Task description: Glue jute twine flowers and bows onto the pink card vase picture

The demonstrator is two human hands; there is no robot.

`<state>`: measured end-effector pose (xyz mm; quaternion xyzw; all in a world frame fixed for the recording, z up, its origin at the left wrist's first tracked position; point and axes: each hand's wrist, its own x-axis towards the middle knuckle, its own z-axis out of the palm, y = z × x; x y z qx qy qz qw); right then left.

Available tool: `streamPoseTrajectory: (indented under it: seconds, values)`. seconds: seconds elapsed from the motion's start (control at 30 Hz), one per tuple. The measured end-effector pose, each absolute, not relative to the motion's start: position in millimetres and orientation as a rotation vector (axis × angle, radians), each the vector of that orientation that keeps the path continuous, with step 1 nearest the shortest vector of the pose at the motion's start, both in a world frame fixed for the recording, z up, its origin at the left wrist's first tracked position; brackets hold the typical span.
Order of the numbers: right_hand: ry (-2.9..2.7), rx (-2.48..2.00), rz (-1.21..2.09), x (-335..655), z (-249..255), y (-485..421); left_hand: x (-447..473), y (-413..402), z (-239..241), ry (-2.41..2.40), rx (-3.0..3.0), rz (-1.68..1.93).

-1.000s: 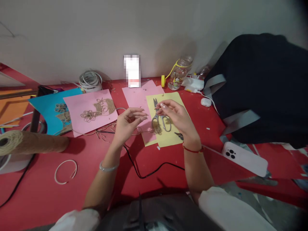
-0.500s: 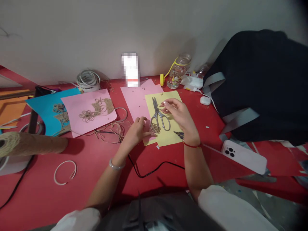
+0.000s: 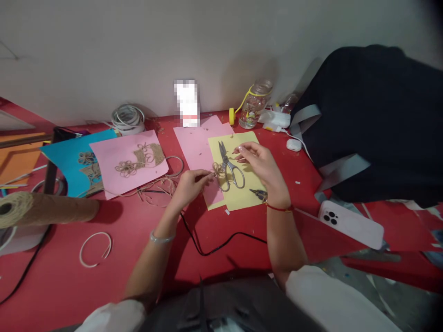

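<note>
My left hand [image 3: 192, 185] pinches a looped twine flower [image 3: 218, 169] between thumb and fingertips, lifted beside the scissors. My right hand [image 3: 261, 161] hovers over the yellow paper [image 3: 238, 200], its fingers drawn together; whatever they hold, if anything, is too small to make out. Between the hands, metal scissors [image 3: 236, 177] lie with their blades pointing away from me. Dark-tipped pliers or snips [image 3: 258, 193] rest under my right wrist. Pink paper [image 3: 190, 143] is partly beneath the yellow sheet.
To the left are pink paper with twine shapes [image 3: 129, 182], a blue sheet [image 3: 64, 157], tangled twine [image 3: 157, 191] and a large twine spool [image 3: 65, 207]. A phone [image 3: 187, 103] leans on the wall near a glass jar [image 3: 254, 108]. A dark bag [image 3: 367, 124] and white phone [image 3: 351, 224] are right.
The twine flower, earlier flat by the scissors' handles, is now raised in my left hand's pinch and further forward. My right hand has barely moved; the scissors stay put.
</note>
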<state>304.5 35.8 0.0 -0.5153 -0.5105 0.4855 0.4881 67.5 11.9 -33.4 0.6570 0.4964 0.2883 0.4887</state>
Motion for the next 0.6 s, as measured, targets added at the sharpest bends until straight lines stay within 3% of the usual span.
streamPoseTrajectory:
  seconds: [0.2,0.6]
  values:
    - [-1.320,-1.225,1.270,295,0,33,66,11,-19,1.070,1.130,0.990]
    - [-1.385,-1.185,1.128,265,10,25,72,7,-17,1.101,1.126,0.985]
